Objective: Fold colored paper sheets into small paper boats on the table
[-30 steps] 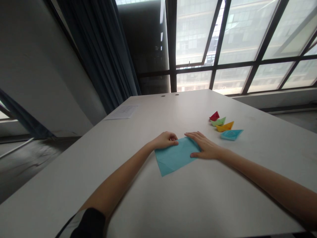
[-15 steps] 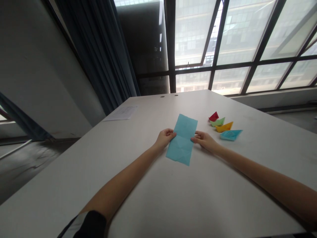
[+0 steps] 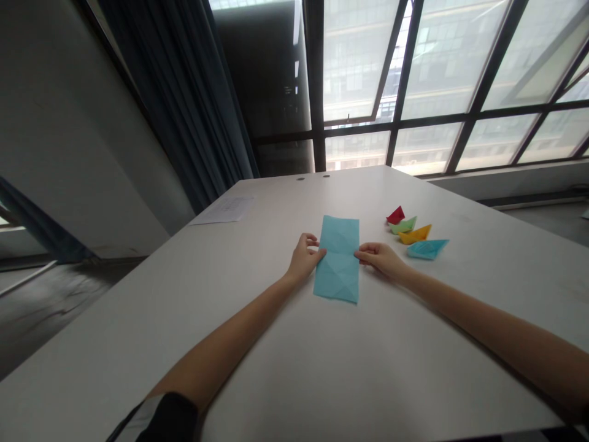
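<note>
A creased light-blue paper [image 3: 338, 258], folded into a long rectangle, lies on the white table [image 3: 322, 368] with its length running away from me. My left hand [image 3: 304, 258] pinches its left edge near the middle, fingers curled. Opposite it, my right hand [image 3: 380, 258] pinches the right edge. Both hands rest on the tabletop beside the paper.
To the right stand several folded paper boats in a row: red [image 3: 396, 215], green [image 3: 405, 224], orange [image 3: 416, 234] and blue [image 3: 427, 248]. A white sheet [image 3: 224, 210] lies near the far left table edge. Dark curtains and a large window rise behind the table.
The paper lay flat and wide under both hands one second ago. It has since been turned lengthwise, then straightened, and both hands now pinch its long edges.
</note>
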Available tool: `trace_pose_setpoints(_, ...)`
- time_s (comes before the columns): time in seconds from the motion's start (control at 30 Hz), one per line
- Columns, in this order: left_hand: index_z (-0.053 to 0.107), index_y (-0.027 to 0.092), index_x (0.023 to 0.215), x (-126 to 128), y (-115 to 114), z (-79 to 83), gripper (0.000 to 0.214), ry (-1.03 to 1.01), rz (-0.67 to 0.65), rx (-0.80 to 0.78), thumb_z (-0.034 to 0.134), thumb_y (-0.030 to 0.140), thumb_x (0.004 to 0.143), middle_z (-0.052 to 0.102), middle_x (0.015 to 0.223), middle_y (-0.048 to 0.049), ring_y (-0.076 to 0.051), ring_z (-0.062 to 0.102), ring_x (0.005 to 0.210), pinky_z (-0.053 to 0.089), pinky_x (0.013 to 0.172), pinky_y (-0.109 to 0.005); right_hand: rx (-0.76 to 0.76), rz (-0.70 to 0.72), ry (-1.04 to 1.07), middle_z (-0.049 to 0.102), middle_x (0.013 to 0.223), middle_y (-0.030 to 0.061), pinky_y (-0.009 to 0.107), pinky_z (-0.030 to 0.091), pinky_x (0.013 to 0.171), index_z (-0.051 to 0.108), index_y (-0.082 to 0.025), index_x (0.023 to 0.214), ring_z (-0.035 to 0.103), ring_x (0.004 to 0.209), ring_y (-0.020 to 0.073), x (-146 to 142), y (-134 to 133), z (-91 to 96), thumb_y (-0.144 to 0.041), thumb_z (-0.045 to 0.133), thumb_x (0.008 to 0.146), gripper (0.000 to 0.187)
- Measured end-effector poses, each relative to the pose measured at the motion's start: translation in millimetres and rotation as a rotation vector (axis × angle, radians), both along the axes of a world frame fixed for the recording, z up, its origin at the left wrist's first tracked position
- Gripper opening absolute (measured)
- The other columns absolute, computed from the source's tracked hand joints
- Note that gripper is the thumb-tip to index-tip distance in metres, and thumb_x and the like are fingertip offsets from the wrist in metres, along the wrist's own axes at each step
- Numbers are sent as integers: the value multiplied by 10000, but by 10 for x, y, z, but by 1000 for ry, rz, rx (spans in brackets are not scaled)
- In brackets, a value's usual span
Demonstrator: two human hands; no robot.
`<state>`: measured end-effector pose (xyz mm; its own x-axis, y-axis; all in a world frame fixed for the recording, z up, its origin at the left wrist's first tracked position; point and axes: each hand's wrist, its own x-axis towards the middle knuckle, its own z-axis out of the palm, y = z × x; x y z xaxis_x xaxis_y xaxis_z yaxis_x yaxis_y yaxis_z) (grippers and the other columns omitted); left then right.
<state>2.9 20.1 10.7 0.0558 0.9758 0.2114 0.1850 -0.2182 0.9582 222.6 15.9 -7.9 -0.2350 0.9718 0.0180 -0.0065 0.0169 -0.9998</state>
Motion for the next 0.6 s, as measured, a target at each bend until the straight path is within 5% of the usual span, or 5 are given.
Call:
trace_pose_setpoints(0.13, 541, 177, 845, 83, -159, 95, 199, 391, 20, 231, 611, 209, 662, 510, 975, -58, -158, 535, 844, 441, 780, -310, -3, -11, -4, 553, 575, -27, 226, 367, 546, 596, -162, 646, 484, 554, 83, -11, -5, 24, -393, 723, 612, 266)
trace_pose_setpoints(0.23, 556, 171, 894, 157, -263, 159, 308, 492, 5, 261, 655, 334, 652, 491, 1049, -89, -211, 489, 1015, 387, 896, -338, 17, -2, -23, 528, 537, -35, 226, 327, 507, 579, -163, 616, 440, 512, 76, -36, -31, 68, -424, 717, 607, 295)
trace_pose_setpoints(0.37, 529, 173, 997, 216, -352, 231, 578, 482, -63, 156, 699, 509, 559, 521, 1062, -100, -249, 486, 1030, 376, 892, -355, 7, 36, 87, 511, 522, -42, 228, 322, 509, 547, -172, 598, 431, 502, 75, -100, -90, 135, -453, 721, 588, 331)
trace_pose_setpoints(0.6, 521, 191, 1066, 236, -405, 292, 700, 249, -176, -14, 777, 433, 462, 528, 1135, -121, -291, 483, 1043, 385, 846, -345, 2, 72, 246, 506, 552, -37, 258, 371, 560, 526, -180, 590, 457, 538, 92, -193, -188, 227, -461, 747, 544, 360)
